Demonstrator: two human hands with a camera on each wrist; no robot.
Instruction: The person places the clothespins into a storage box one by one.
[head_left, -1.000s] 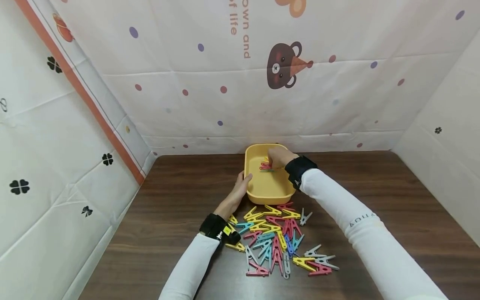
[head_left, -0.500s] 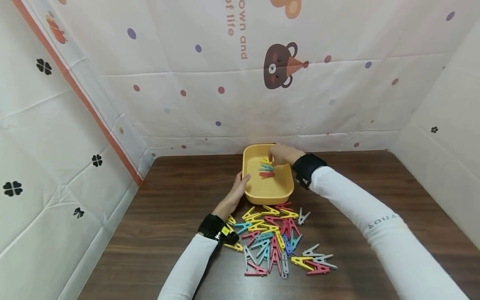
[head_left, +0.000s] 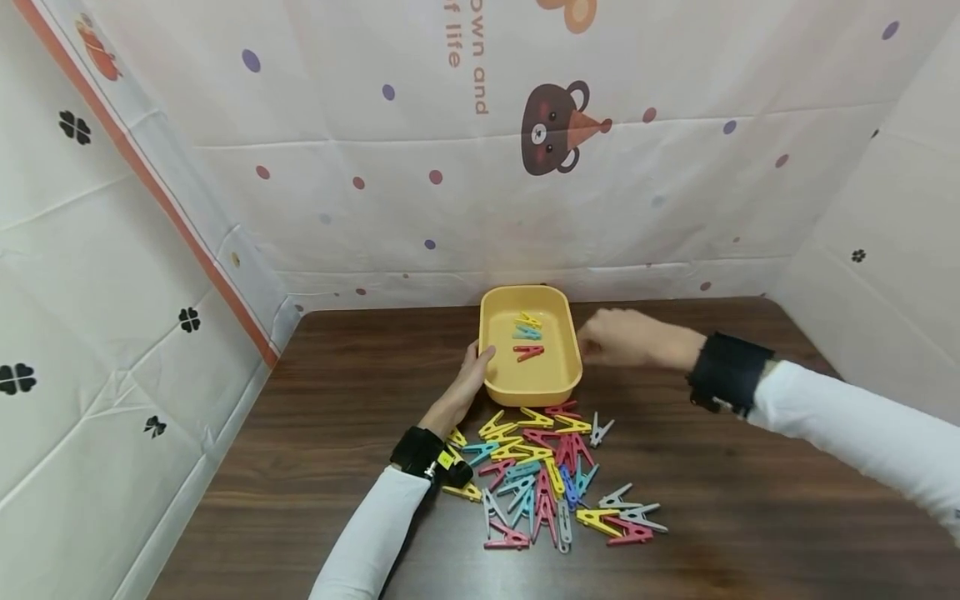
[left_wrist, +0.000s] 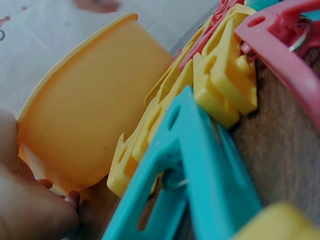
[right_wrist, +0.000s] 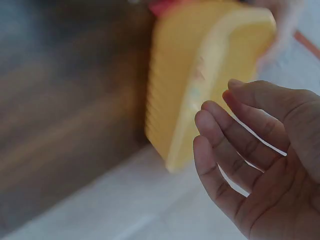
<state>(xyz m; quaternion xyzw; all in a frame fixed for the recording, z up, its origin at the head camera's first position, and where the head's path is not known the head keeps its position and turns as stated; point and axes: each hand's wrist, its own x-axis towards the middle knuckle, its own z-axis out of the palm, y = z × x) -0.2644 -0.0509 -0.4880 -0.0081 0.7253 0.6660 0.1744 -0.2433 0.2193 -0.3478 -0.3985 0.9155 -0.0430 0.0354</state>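
Note:
A yellow plastic tub [head_left: 531, 387] stands at the back of the table with yellow, blue and red clothespins [head_left: 528, 332] spaced apart inside. My left hand [head_left: 465, 387] grips its left side, thumb at the rim; the left wrist view shows fingertips low against the wall [left_wrist: 95, 105]. Just right of the tub, my right hand [head_left: 637, 337] is off the rim. In the right wrist view its fingers [right_wrist: 215, 175] are loosely bent and hold nothing. A pile of loose clothespins [head_left: 525, 471] in yellow, red, blue and grey lies in front of the tub, near my left wrist.
The brown wooden table [head_left: 322, 467] ends at a white printed cloth [head_left: 390, 208] behind the tub. More cloth rises at both sides. A small group of clothespins [head_left: 626, 517] lies at the right of the pile.
My right hand has left the tub's inside and moved right, past its rim. The clothespins in the tub now show uncovered. My left hand stays on the tub.

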